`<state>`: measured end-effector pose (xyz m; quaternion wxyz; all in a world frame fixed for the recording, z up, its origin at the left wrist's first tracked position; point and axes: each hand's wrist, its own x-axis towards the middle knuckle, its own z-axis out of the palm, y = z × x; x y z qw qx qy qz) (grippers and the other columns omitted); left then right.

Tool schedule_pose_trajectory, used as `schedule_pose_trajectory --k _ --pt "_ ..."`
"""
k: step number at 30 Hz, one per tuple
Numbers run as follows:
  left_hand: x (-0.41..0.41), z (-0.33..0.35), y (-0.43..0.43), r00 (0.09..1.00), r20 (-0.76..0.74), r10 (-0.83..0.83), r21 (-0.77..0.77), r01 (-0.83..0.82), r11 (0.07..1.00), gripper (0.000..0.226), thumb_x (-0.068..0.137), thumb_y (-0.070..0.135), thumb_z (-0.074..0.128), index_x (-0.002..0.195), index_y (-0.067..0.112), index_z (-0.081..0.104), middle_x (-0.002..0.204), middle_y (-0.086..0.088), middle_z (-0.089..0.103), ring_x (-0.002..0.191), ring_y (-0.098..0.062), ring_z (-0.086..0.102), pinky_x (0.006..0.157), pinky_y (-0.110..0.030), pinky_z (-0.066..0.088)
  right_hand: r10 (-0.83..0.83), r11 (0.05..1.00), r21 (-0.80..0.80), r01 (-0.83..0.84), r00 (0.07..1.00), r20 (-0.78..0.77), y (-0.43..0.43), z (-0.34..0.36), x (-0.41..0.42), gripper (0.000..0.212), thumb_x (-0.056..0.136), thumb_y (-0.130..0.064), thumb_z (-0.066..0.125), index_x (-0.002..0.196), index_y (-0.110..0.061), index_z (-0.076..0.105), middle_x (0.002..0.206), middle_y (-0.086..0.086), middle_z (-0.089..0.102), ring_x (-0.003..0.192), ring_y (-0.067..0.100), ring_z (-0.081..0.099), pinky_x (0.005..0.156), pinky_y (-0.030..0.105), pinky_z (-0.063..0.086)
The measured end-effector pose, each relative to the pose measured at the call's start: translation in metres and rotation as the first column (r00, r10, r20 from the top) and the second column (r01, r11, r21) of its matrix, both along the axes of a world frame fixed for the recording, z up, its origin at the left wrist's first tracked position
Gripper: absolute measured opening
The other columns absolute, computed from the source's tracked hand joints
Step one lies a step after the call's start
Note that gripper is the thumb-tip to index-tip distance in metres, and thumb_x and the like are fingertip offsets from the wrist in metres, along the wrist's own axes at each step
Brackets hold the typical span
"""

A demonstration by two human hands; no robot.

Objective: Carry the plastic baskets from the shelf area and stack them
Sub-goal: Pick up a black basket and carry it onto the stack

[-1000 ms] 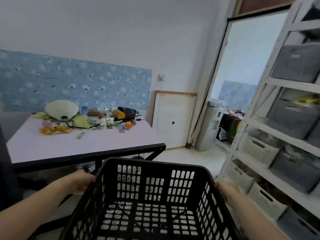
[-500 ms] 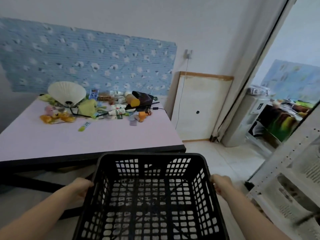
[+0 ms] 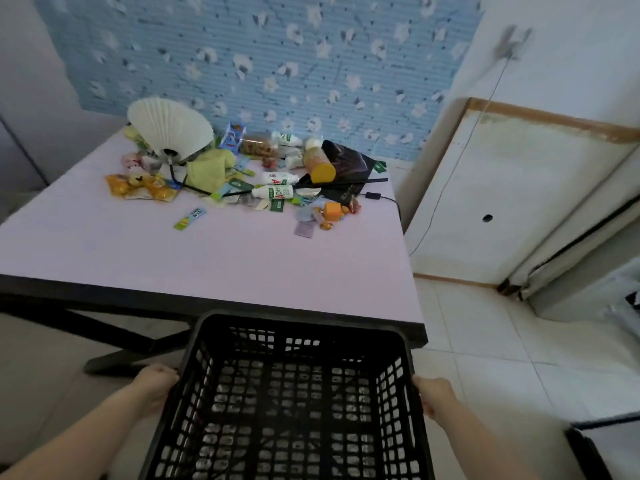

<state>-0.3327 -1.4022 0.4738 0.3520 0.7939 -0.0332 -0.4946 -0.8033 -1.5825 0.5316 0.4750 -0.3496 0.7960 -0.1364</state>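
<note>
A black plastic basket point(image 3: 294, 344) with latticed walls and floor fills the lower middle of the head view, empty and held level in front of me. My left hand point(image 3: 156, 384) grips its left rim and my right hand point(image 3: 433, 396) grips its right rim. The basket's far rim sits just in front of the table's near edge, above the floor.
A pink-topped table point(image 3: 173, 258) with black legs stands ahead, with a white fan point(image 3: 169, 128), bottles, snack packets and a black bag piled at its far side. A white board point(image 3: 512, 202) leans on the wall at right. Tiled floor point(image 3: 502, 368) lies to the right.
The view has swung left and down: the white shelving with baskets has left the frame, and the table is now closer and straight ahead. Both hands keep their hold on the basket.
</note>
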Motion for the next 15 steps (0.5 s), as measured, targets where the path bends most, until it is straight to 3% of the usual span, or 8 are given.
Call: schedule_pose_trajectory --k 2,4,7,9,12,15 --pt "-0.008 0.007 -0.015 0.996 0.078 0.044 0.055 -0.048 0.997 0.019 0.091 -0.015 0.039 0.080 -0.004 0.050 0.078 -0.025 0.053 0.063 -0.031 0.054 0.060 -0.036 0.046 0.014 0.999 0.034 -0.014 1.000 -0.016 -0.025 -0.045 -0.017 0.023 0.079 -0.016 0.067 0.072 0.005 0.062 0.075 0.025 0.067 0.078 0.041 0.068 0.075 0.052 0.058" --pt "-0.014 0.018 -0.024 0.993 0.121 -0.004 0.085 -0.007 0.996 0.022 0.092 -0.013 0.036 0.078 -0.001 0.048 0.073 -0.020 0.049 0.057 -0.027 0.049 0.052 -0.030 0.043 0.038 0.997 0.073 -0.037 0.999 -0.010 -0.037 -0.057 -0.020 0.022 0.075 -0.010 0.064 0.081 0.011 0.064 0.078 0.027 0.067 0.078 0.041 0.068 0.077 0.054 0.057" --pt "-0.015 0.023 -0.028 0.988 0.140 -0.066 0.112 0.050 0.992 0.026 0.093 -0.014 0.035 0.076 0.004 0.043 0.065 -0.015 0.041 0.052 -0.023 0.040 0.030 -0.017 0.034 0.094 0.986 0.141 -0.091 0.995 -0.018 -0.030 -0.003 0.005 0.013 0.088 0.003 0.052 0.083 0.013 0.059 0.069 0.023 0.059 0.061 0.033 0.062 0.049 0.032 0.053" --pt "-0.019 0.027 -0.029 0.984 0.160 -0.079 0.125 0.059 0.990 0.029 0.092 -0.016 0.035 0.074 0.005 0.042 0.067 -0.015 0.041 0.055 -0.023 0.041 0.025 -0.015 0.031 0.164 0.971 0.187 -0.149 0.984 -0.067 -0.035 0.004 0.002 0.023 0.094 -0.002 0.049 0.073 0.003 0.055 0.059 0.014 0.050 0.044 0.022 0.047 0.036 0.018 0.037" --pt "-0.018 0.021 -0.027 0.970 0.224 -0.099 0.135 0.069 0.988 0.022 0.090 -0.017 0.038 0.086 0.004 0.045 0.068 -0.016 0.044 0.055 -0.024 0.044 0.029 -0.019 0.037 0.213 0.962 0.192 -0.193 0.973 -0.089 -0.037 0.005 -0.003 0.027 0.097 -0.012 0.049 0.072 -0.002 0.055 0.055 0.010 0.050 0.042 0.018 0.043 0.044 0.019 0.035" --pt "-0.017 0.024 -0.020 0.936 0.335 -0.109 0.155 0.059 0.986 0.009 0.088 -0.007 0.052 0.088 0.002 0.055 0.073 -0.019 0.056 0.063 -0.028 0.052 0.056 -0.032 0.046 0.250 0.957 0.181 -0.227 0.961 -0.114 -0.034 0.003 -0.003 0.028 0.096 -0.013 0.049 0.072 -0.002 0.056 0.055 0.011 0.052 0.044 0.020 0.047 0.048 0.021 0.037"
